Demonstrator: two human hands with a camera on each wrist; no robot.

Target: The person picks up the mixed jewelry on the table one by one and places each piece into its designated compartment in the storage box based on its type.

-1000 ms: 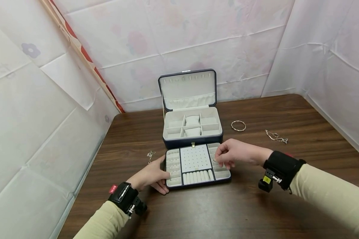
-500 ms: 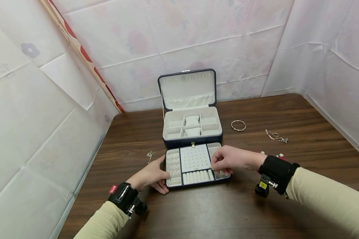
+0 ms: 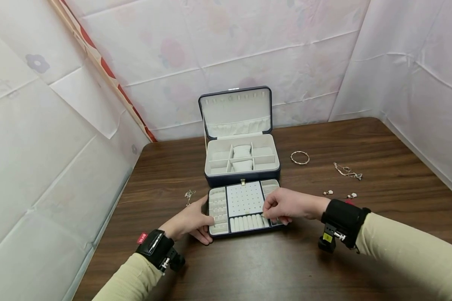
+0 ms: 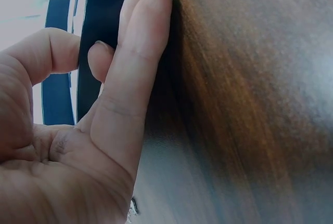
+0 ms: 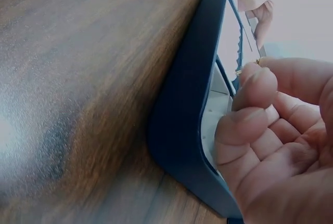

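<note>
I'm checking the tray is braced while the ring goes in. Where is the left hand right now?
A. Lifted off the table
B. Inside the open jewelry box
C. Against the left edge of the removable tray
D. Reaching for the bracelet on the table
C: the left hand rests its fingers against the left edge of the tray, while the right hand hovers over the tray's right side.

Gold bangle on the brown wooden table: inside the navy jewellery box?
No, the gold bangle lies on the brown wooden table, right of the navy jewellery box, apart from it.
</note>
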